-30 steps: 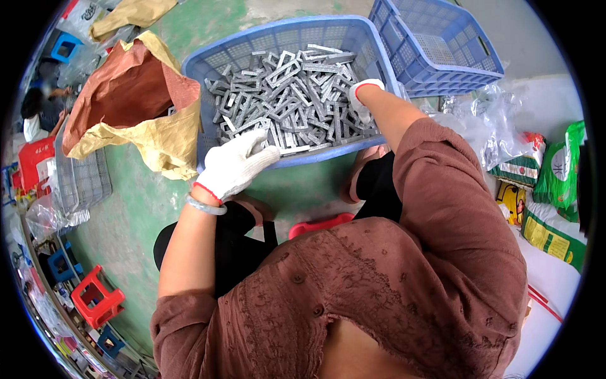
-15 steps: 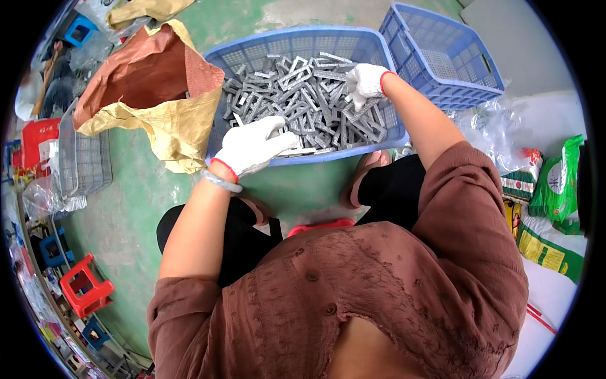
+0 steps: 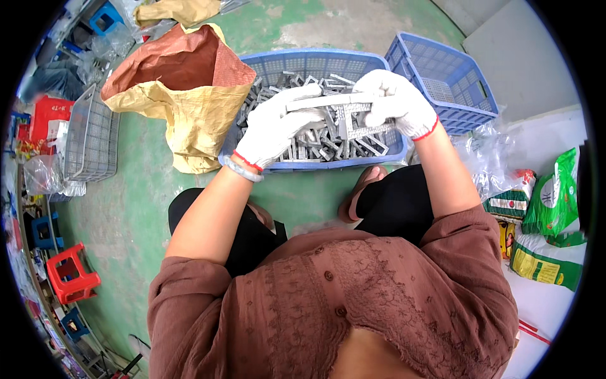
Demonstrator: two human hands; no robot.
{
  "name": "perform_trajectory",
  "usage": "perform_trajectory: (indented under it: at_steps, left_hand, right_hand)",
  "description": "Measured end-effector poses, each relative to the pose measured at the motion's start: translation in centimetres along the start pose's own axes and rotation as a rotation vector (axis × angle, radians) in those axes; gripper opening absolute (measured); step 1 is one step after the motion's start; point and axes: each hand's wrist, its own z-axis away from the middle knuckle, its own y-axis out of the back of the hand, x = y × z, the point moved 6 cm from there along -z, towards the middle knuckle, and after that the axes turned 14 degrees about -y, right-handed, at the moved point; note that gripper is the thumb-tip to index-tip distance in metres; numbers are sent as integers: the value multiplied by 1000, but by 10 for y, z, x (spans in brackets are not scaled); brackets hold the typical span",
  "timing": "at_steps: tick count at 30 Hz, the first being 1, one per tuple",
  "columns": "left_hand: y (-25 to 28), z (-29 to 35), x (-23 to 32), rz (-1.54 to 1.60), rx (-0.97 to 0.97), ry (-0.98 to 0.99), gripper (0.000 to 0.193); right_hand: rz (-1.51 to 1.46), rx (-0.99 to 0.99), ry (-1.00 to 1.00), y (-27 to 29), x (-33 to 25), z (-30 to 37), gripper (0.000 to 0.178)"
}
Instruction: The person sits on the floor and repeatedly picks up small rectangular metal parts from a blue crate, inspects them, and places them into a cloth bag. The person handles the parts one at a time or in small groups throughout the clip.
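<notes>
Above the filled blue basket (image 3: 328, 62), your left hand (image 3: 266, 129) pinches a strip (image 3: 331, 100), your right hand (image 3: 407, 104) a grey frame (image 3: 369, 131) between both hands

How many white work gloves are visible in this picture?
2: one glove on the left hand, the other glove on the right hand. More may be hidden among the clutter.
</notes>
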Motion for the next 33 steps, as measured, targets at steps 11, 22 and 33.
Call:
perform_trajectory:
  at_steps: [11,22,33]
  left_hand:
    - [-3,11,18,-170,85,-13,42]
    - [1,8,8,-207,136,46,41]
    - [-5,5,6,-157,85,-52,40]
  right_hand:
    - [166,88,45,-17,9,11,34]
    - [174,73,35,-13,10,6,31]
    - [497,181,79,-6,5,9,39]
